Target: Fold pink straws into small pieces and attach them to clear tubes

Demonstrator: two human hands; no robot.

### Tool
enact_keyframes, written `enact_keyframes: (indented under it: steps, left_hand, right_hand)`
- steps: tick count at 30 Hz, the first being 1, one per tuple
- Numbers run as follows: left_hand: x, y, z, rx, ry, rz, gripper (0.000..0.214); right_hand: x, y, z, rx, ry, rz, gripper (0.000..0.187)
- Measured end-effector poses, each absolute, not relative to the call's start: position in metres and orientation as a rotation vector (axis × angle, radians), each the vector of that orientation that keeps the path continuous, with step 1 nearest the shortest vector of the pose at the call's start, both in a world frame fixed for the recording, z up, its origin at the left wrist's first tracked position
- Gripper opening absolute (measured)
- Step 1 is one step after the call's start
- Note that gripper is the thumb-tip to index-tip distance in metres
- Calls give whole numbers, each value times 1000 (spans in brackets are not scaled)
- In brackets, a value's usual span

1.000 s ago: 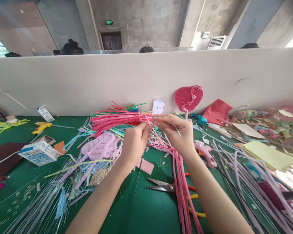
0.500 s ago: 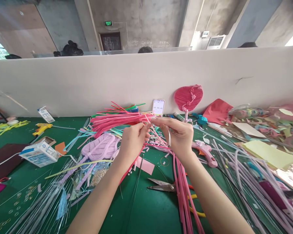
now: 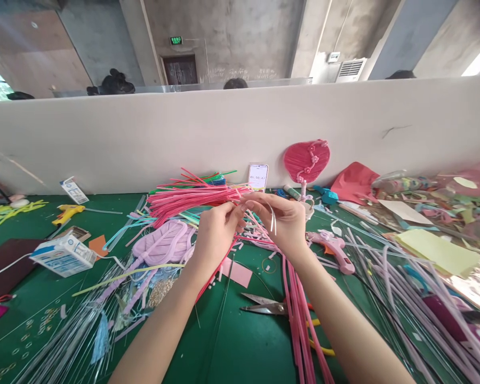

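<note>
Left of left hand [image 3: 216, 234], a carton [image 3: 62, 254]

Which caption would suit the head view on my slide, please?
Hands close together above a green table, thin white strands hanging from the right one, scissors nearby.

I watch through 1 camera, worn on the person's head. It faces forward and tilts down from above the near side of the green counter [image 3: 260, 346], close enough that the left forearm [image 3: 162, 317] and right forearm [image 3: 340, 309] cross the bottom edge. A pale partition [image 3: 144, 138] spans mid-view; over its top I see the room's far wall [image 3: 232, 32].
</note>
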State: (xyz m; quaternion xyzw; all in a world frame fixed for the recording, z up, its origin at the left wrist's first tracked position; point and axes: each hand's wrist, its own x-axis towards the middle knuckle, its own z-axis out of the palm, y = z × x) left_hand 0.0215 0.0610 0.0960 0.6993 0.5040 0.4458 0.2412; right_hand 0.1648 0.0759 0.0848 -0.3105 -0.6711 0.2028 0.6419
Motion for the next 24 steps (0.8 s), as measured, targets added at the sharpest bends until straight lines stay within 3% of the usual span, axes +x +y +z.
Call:
enact_keyframes:
  steps: [7, 13, 18, 24]
  left_hand:
    - [19, 65, 95, 1831, 1312, 1155, 35]
    - [17, 63, 98, 1815, 1321, 1161, 35]
    - [21, 63, 95, 1837, 1331, 1200, 34]
    - [21, 64, 94, 1841, 1378, 1201, 29]
  right_hand:
    - [170, 74, 87, -703, -1548, 329, 23]
    - [164, 78, 87, -665, -1544, 683, 34]
    - [163, 82, 83, -662, -1521, 717, 19]
    - [163, 82, 78, -678, -1583, 573, 18]
